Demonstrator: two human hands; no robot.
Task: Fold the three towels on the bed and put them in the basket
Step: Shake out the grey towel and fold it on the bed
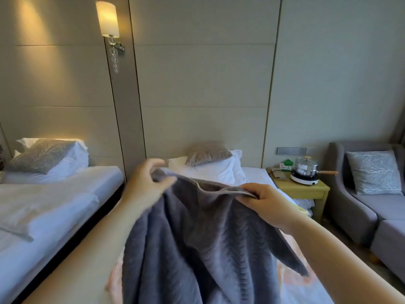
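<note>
A grey ribbed towel (197, 244) hangs in the air over the bed (256, 174), held up by its top edge. My left hand (145, 183) pinches the towel's left corner; it is blurred. My right hand (267, 205) grips the top edge further right. Under the hanging towel, a pinkish towel (291, 275) lies on the white sheet, mostly hidden. A sliver of yellow cloth (303, 210) shows behind my right wrist. No basket is in view.
A second bed (43, 194) stands to the left across a narrow gap. Pillows (210, 165) lie at the head of my bed. A wooden bedside table (306, 189) carries a pot on a hotplate (305, 172). A grey sofa (372, 194) is at right.
</note>
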